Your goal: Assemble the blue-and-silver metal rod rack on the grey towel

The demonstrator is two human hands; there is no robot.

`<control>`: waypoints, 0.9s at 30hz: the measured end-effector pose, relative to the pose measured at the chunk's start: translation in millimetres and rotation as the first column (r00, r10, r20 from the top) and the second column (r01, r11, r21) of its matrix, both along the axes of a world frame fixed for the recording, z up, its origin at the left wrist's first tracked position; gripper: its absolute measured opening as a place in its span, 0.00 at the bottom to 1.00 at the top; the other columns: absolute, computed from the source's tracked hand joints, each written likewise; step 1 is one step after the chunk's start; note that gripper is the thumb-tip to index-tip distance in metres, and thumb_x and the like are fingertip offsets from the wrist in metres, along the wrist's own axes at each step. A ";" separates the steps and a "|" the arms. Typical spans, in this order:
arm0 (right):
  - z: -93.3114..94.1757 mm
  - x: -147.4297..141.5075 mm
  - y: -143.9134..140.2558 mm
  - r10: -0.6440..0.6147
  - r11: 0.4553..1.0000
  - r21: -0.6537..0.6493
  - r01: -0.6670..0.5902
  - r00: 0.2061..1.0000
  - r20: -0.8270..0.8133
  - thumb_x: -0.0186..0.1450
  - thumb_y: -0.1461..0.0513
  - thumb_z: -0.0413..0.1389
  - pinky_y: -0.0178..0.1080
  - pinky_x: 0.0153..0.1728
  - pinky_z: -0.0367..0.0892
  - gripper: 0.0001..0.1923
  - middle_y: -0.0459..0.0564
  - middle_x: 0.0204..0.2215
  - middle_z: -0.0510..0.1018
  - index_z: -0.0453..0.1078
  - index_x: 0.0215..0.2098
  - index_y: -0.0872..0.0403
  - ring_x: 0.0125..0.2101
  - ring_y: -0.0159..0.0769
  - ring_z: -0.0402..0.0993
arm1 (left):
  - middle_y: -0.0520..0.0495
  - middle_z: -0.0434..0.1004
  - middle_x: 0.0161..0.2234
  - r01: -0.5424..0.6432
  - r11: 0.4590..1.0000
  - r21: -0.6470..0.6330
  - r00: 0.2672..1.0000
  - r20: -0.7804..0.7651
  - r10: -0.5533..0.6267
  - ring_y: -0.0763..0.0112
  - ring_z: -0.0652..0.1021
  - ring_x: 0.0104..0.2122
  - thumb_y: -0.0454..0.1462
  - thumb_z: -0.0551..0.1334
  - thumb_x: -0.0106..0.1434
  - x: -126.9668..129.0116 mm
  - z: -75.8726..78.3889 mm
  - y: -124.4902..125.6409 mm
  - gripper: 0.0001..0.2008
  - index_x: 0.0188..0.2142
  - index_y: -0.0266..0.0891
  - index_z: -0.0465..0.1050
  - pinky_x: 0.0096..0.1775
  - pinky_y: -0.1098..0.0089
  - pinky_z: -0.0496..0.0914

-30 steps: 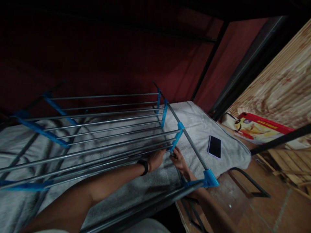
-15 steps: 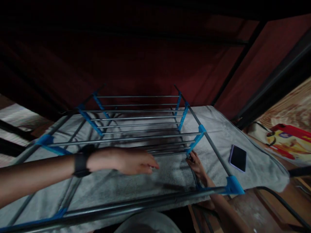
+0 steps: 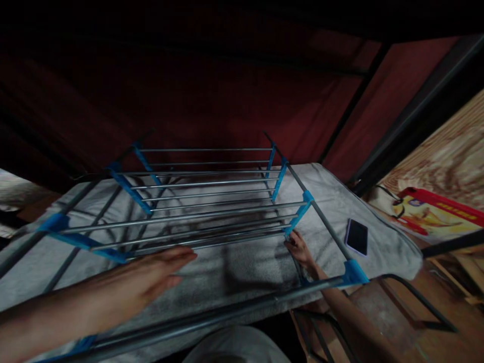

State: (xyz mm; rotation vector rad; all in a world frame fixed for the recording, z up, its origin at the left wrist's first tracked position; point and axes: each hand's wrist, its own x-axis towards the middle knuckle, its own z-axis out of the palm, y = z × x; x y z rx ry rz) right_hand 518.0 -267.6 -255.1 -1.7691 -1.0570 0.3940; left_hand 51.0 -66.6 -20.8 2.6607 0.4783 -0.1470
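Head view, read from left to right. The left hand (image 3: 151, 275) is hovering at about 8 o'clock in the frame, fingers stretched out flat and together, palm turned inward, gripping nothing; its fingertips are lying just beside the nearest steel rods of the drying rack (image 3: 212, 201), though contact cannot be told in the dim light. The rack, a frame of grey metal tubes joined by blue plastic connectors (image 3: 307, 197), is lying flat across the centre of the frame on a pale grey towel (image 3: 242, 262) that is covering the bed surface. Its rods are running from 9 o'clock to 3 o'clock, and a dark near rail (image 3: 227, 315) is crossing the lower frame toward 4 o'clock, ending in a blue corner piece (image 3: 354, 273).

The right hand (image 3: 298, 249) is reaching up from below this near rail, at about 4 o'clock from the frame centre, its fingers curled and closing on the lower end of a blue connector where the rods meet the right side tube; the exact grip is too dark to resolve. The rack is thus lying between the two hands and extending away from them toward 12 o'clock.

Further right, at 3 o'clock, a dark smartphone (image 3: 356, 237) is lying face up on the towel, well apart from the right hand. At the far right a red and yellow printed bag (image 3: 434, 214) is resting against a wood-grain panel (image 3: 446, 156).
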 end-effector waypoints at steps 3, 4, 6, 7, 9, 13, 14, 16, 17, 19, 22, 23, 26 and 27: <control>0.4 1.7 1.3 -0.002 1.000 -0.006 0.002 1.000 0.000 0.57 0.58 0.54 0.41 0.35 0.68 0.21 0.50 0.38 0.74 0.75 0.47 0.52 0.33 0.38 0.68 | 0.47 0.60 0.71 0.039 0.993 -0.110 0.989 -0.137 -0.054 0.52 0.66 0.67 0.39 0.57 0.70 55.6 -35.6 -27.0 0.30 0.71 0.46 0.61 0.66 0.61 0.64; 0.3 2.2 1.6 -0.007 1.000 -0.008 0.007 1.000 0.001 0.57 0.58 0.54 0.41 0.36 0.68 0.21 0.50 0.38 0.74 0.75 0.48 0.52 0.33 0.38 0.68 | 0.43 0.59 0.71 0.043 0.992 -0.123 0.984 -0.169 -0.064 0.51 0.65 0.68 0.37 0.57 0.69 74.8 -45.8 -31.6 0.31 0.71 0.42 0.61 0.67 0.61 0.62; 0.0 2.7 2.1 -0.014 1.000 -0.013 0.014 1.000 0.001 0.57 0.57 0.55 0.41 0.36 0.68 0.21 0.50 0.38 0.73 0.75 0.47 0.52 0.33 0.38 0.68 | 0.37 0.54 0.73 0.094 0.993 -0.076 0.978 -0.181 -0.106 0.52 0.59 0.71 0.29 0.53 0.67 110.1 -64.2 -34.9 0.33 0.72 0.36 0.58 0.69 0.58 0.58; -0.2 2.8 2.3 -0.017 1.000 -0.015 0.017 1.000 0.000 0.57 0.57 0.54 0.40 0.36 0.69 0.21 0.50 0.37 0.73 0.75 0.47 0.52 0.33 0.38 0.68 | 0.35 0.51 0.73 0.127 0.991 -0.032 0.975 -0.179 -0.131 0.53 0.57 0.72 0.25 0.51 0.65 125.2 -72.8 -34.3 0.35 0.72 0.34 0.56 0.70 0.56 0.57; -0.4 2.5 2.9 -0.019 1.000 -0.016 0.020 1.000 0.001 0.57 0.57 0.54 0.39 0.36 0.69 0.19 0.50 0.37 0.73 0.75 0.46 0.52 0.32 0.37 0.68 | 0.34 0.50 0.74 0.169 0.984 0.057 0.974 -0.160 -0.158 0.56 0.54 0.73 0.20 0.47 0.61 148.9 -89.9 -30.2 0.39 0.72 0.34 0.53 0.70 0.53 0.55; 0.0 1.7 4.3 -0.025 1.000 -0.014 0.025 1.000 0.010 0.57 0.57 0.53 0.41 0.37 0.71 0.18 0.51 0.38 0.74 0.74 0.44 0.50 0.34 0.38 0.69 | 0.33 0.58 0.71 0.079 0.993 0.093 0.995 -0.071 -0.072 0.57 0.61 0.71 0.17 0.45 0.59 172.1 -125.0 -16.3 0.41 0.71 0.34 0.54 0.69 0.53 0.59; 0.5 1.5 4.6 -0.025 1.000 -0.015 0.025 1.000 0.011 0.57 0.58 0.53 0.42 0.39 0.71 0.17 0.51 0.39 0.74 0.74 0.44 0.50 0.34 0.39 0.70 | 0.33 0.59 0.71 0.044 0.996 0.077 0.998 -0.049 -0.041 0.58 0.63 0.70 0.18 0.45 0.61 174.6 -132.5 -12.7 0.39 0.71 0.35 0.54 0.68 0.53 0.60; 2.1 0.8 4.9 -0.023 1.000 -0.017 0.024 1.000 0.011 0.58 0.58 0.54 0.44 0.42 0.72 0.16 0.50 0.40 0.75 0.74 0.43 0.49 0.36 0.40 0.71 | 0.33 0.61 0.70 0.004 0.999 0.033 0.999 -0.032 -0.003 0.57 0.65 0.69 0.21 0.43 0.66 178.2 -143.6 -6.3 0.34 0.70 0.35 0.56 0.67 0.52 0.61; 3.1 0.3 4.9 -0.023 1.000 -0.019 0.024 1.000 0.010 0.58 0.59 0.54 0.44 0.43 0.72 0.15 0.50 0.40 0.75 0.74 0.43 0.48 0.37 0.40 0.71 | 0.33 0.61 0.70 0.003 1.000 0.006 1.000 -0.030 -0.002 0.57 0.65 0.68 0.23 0.43 0.68 179.6 -147.1 -3.8 0.32 0.70 0.35 0.57 0.67 0.52 0.61; 5.5 -1.2 4.7 -0.025 0.999 -0.023 0.025 1.000 0.011 0.58 0.59 0.54 0.43 0.43 0.72 0.14 0.50 0.40 0.75 0.74 0.42 0.48 0.37 0.39 0.70 | 0.33 0.61 0.70 0.003 0.998 -0.057 1.000 -0.023 -0.004 0.56 0.65 0.68 0.26 0.44 0.71 181.7 -151.1 -0.3 0.28 0.68 0.34 0.60 0.67 0.52 0.61; 8.6 -4.4 4.2 -0.028 0.999 -0.030 0.029 1.000 0.012 0.59 0.59 0.55 0.41 0.40 0.72 0.11 0.48 0.38 0.74 0.74 0.40 0.48 0.35 0.38 0.69 | 0.38 0.68 0.67 -0.026 0.988 -0.154 0.999 0.021 0.030 0.56 0.69 0.65 0.32 0.49 0.72 182.6 -154.1 2.3 0.23 0.64 0.40 0.65 0.66 0.53 0.63; 9.2 -5.6 4.1 -0.031 0.999 -0.032 0.031 0.999 0.012 0.59 0.59 0.54 0.40 0.40 0.71 0.10 0.48 0.37 0.74 0.73 0.39 0.48 0.34 0.37 0.69 | 0.40 0.71 0.65 -0.037 0.983 -0.177 0.999 0.025 0.042 0.57 0.70 0.64 0.33 0.50 0.72 182.3 -155.1 3.0 0.22 0.62 0.42 0.67 0.65 0.53 0.64; 9.5 -9.3 4.1 -0.043 0.998 -0.034 0.043 0.999 0.015 0.59 0.59 0.53 0.41 0.39 0.71 0.09 0.48 0.35 0.73 0.73 0.37 0.48 0.33 0.38 0.68 | 0.40 0.75 0.60 -0.055 0.978 -0.203 0.998 0.004 0.057 0.56 0.74 0.60 0.36 0.50 0.72 181.3 -157.9 5.3 0.19 0.58 0.41 0.71 0.62 0.55 0.66; 9.2 -10.6 4.2 -0.049 0.998 -0.032 0.049 0.999 0.017 0.59 0.59 0.53 0.42 0.40 0.71 0.10 0.48 0.35 0.73 0.73 0.38 0.48 0.33 0.38 0.68 | 0.38 0.75 0.60 -0.060 0.976 -0.208 0.998 0.002 0.062 0.55 0.74 0.59 0.36 0.50 0.72 181.1 -158.5 5.8 0.18 0.56 0.40 0.71 0.61 0.55 0.66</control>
